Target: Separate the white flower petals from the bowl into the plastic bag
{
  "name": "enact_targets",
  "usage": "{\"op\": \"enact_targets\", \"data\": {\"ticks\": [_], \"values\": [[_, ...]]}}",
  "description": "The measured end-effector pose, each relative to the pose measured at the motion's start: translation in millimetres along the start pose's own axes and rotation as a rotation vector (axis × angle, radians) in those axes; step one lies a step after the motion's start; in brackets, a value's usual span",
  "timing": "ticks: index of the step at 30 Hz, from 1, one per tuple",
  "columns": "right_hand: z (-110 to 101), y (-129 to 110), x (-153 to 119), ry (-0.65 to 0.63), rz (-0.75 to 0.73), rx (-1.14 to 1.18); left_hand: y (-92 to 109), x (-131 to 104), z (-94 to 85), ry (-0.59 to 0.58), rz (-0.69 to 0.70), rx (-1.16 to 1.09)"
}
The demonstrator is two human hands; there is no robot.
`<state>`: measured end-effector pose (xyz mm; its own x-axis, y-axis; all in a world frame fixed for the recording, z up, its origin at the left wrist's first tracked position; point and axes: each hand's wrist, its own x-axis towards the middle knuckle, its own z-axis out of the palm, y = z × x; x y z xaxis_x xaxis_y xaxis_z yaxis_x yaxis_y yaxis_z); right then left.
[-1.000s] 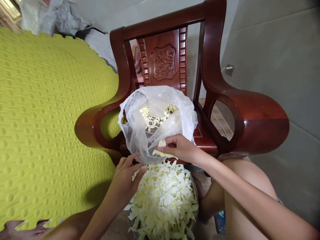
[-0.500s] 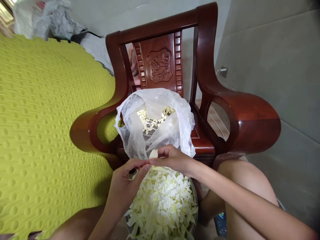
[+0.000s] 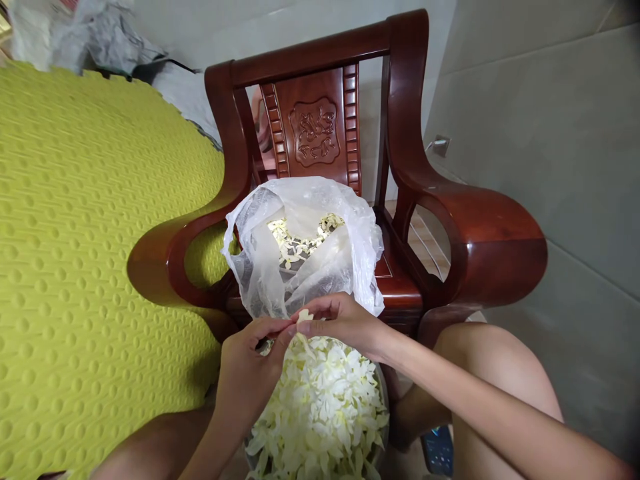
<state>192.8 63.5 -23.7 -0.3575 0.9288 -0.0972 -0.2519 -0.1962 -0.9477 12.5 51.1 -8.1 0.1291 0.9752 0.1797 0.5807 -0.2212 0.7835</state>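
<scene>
A pale cream flower [image 3: 304,316] is pinched between the fingertips of both hands, just above a heaped bowl. My left hand [image 3: 255,367] is closed, thumb against forefinger, at the flower's left side. My right hand [image 3: 347,325] grips it from the right with thumb and fingers, which cover much of it. Below them, the round bowl [image 3: 384,407] is piled high with white and cream blossoms [image 3: 325,407]. Beyond the hands, an open translucent plastic bag [image 3: 367,267] holds more cream blossoms [image 3: 295,248] against a dark surface.
The bag stands on the seat of a carved reddish wooden armchair [image 3: 495,240], whose wide arms curve out on both sides. Yellow textured foam matting [image 3: 90,220] covers the left side. My bare legs flank the bowl. A dark phone-like object [image 3: 437,453] lies at lower right.
The right fingers have closed further over the flower, and its upright petal now shows less. Both hands remain together above the bowl. The whole view has shifted slightly.
</scene>
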Motion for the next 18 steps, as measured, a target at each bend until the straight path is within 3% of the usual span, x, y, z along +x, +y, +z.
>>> {"op": "enact_targets", "data": {"ticks": [10, 18], "values": [[-0.2, 0.6, 7.0, 0.163, -0.064, 0.011, -6.7, -2.0, 7.0, 0.122, 0.055, -0.060], [4.4, 3.7, 1.6, -0.034, -0.122, -0.084, -7.0, -5.4, 8.4, 0.188, 0.072, -0.049]]}}
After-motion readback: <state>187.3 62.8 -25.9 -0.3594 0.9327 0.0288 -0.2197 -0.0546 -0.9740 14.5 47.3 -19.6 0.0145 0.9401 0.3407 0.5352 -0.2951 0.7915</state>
